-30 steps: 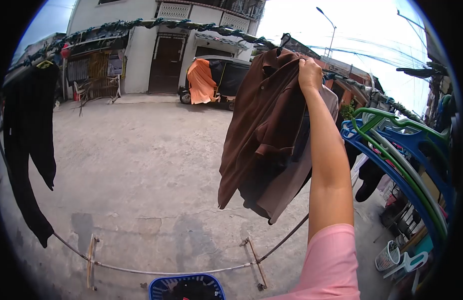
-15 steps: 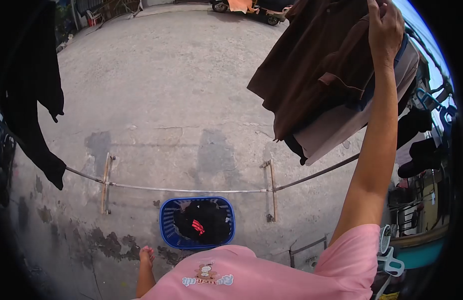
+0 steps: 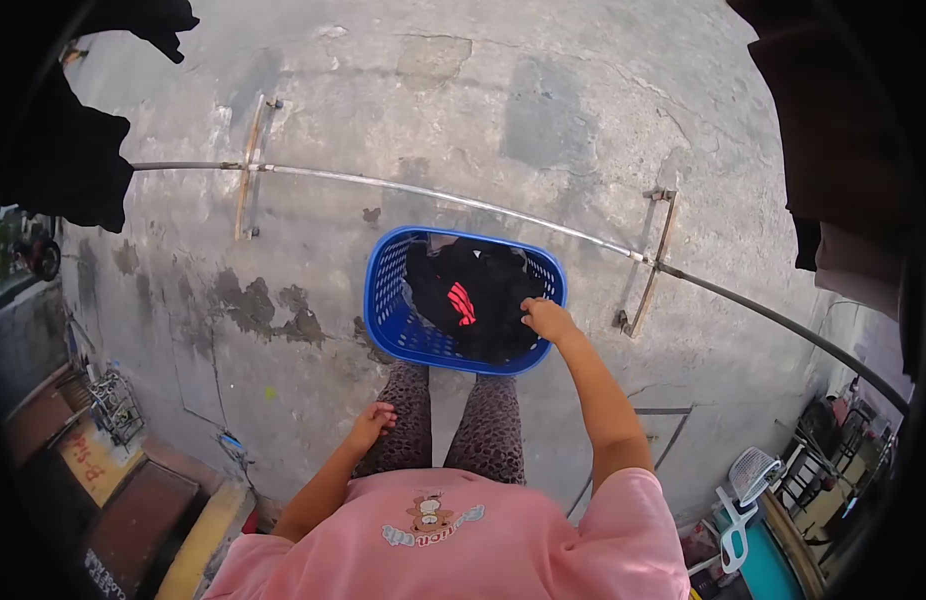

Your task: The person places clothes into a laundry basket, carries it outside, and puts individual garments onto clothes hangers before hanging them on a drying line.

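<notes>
A blue plastic laundry basket (image 3: 408, 345) stands on the concrete in front of my feet. Inside lie dark clothes (image 3: 498, 280), with a bright red-pink striped patch (image 3: 461, 303) among them. My right hand (image 3: 545, 316) reaches over the basket's right side, its thumb and fingers apart and bent down at the dark cloth; no garment shows lifted in it. Close to my left thigh, my left hand (image 3: 373, 425) has its fingers curled in, with nothing visible in them.
A metal rail (image 3: 433, 192) on two wooden-looking crosspieces runs beyond the basket. Black garments (image 3: 73, 150) hang at the left, and brown and dark clothes (image 3: 833, 130) at the right. A white plastic chair (image 3: 733, 535) stands at lower right.
The view has tipped downward. My right hand has come down from the hanging brown garment, letting it go, and is now at the basket. My left hand stays low and curled.
</notes>
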Available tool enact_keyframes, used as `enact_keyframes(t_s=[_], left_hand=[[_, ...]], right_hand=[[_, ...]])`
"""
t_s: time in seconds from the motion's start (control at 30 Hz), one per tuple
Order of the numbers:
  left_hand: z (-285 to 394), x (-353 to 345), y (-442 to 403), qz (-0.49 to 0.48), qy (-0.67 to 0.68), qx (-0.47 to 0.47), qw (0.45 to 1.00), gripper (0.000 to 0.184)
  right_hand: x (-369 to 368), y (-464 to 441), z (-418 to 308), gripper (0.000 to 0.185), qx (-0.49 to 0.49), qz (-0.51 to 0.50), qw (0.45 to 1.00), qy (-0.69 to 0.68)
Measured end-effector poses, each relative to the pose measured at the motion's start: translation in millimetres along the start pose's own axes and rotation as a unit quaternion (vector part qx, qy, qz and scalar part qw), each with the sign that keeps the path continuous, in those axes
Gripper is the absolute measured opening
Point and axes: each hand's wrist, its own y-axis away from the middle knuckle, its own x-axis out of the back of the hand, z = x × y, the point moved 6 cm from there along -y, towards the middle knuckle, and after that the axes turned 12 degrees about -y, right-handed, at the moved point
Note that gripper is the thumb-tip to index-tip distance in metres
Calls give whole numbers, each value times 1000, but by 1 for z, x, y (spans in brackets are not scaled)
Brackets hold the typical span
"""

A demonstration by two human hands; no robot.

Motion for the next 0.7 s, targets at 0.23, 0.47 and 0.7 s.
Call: enact_keyframes(t_s=[0.23, 0.47, 0.7], left_hand=[[-23, 5, 5, 45, -27, 33, 998, 18], [74, 3, 12, 106, 52, -154, 981, 25], [356, 47, 221, 27, -4, -737, 675, 74]], right_hand=[[-57, -75, 39, 66, -185, 258, 948, 36], [-105, -86, 91, 40, -173, 190, 928, -270], [-38, 15, 22, 9, -38, 251, 813, -524]])
